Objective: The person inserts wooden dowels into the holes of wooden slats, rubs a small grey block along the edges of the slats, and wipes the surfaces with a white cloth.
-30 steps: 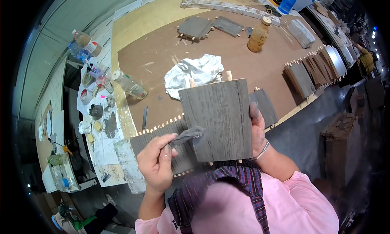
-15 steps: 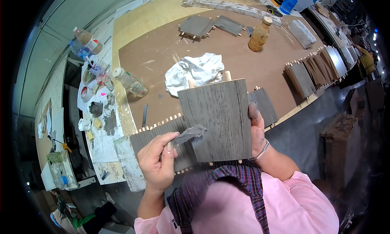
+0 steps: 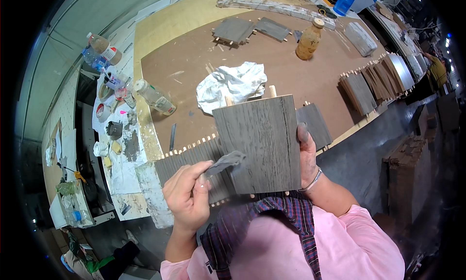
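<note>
Just this side of the white cloth (image 3: pixel 228 88), the right hand (image 3: pixel 308 158) grips the grey board (image 3: pixel 262 144) and the left hand (image 3: pixel 188 192) pinches a smeared grey scraper (image 3: pixel 221 164) against it, and almost nothing has moved, so the work seems to stay in one spot.

"Where's the panel (image 3: pixel 259 144)?"
"Before you, between your left hand (image 3: pixel 187 195) and right hand (image 3: pixel 307 161). Beyond it, the cloth (image 3: pixel 235 88) lies on the worktop (image 3: pixel 184 51)."
"And sideways?"
"A bottle (image 3: pixel 154 98) left of the cloth; a row of panels (image 3: pixel 360 93) to your right."
</note>
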